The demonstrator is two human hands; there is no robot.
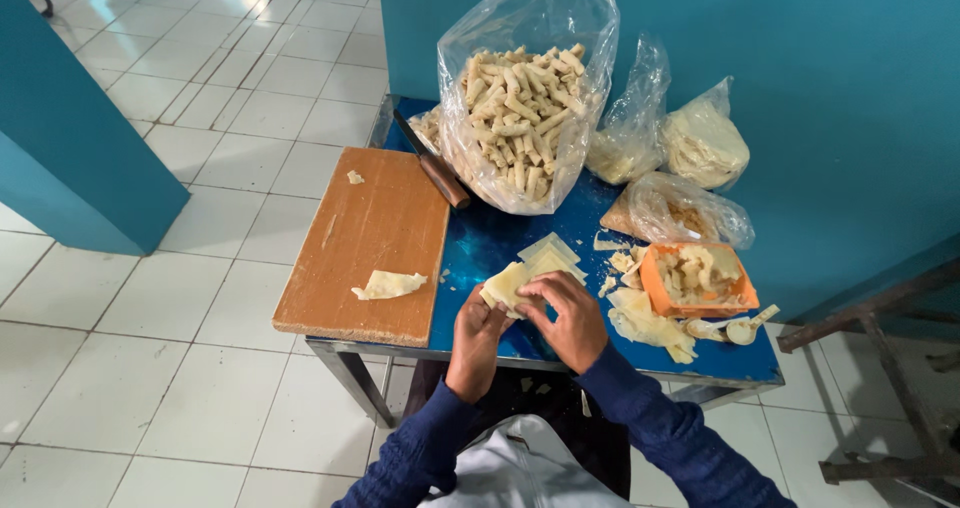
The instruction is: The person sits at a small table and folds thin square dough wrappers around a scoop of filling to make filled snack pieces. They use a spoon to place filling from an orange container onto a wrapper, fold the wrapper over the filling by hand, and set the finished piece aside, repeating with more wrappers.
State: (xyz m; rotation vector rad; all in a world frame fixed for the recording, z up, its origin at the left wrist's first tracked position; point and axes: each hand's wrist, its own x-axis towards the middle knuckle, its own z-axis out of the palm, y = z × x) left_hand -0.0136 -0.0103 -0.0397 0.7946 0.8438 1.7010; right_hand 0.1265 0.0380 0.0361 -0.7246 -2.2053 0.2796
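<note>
- One blue table carries everything.
- One wooden board covers its left end, with one folded wrapper near the board's front edge.
- One big clear bag of rolls stands at the back edge; three smaller bags lie right of it.
- One orange tub sits at the front right.
- Left hand and right hand, fingers curled, pinch one pastry sheet near the front edge.

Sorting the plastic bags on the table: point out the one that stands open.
The big bag, upright at the back and full of rolled sticks, gapes open at the top. The three smaller bags to its right are bunched up or lie slumped.
</note>
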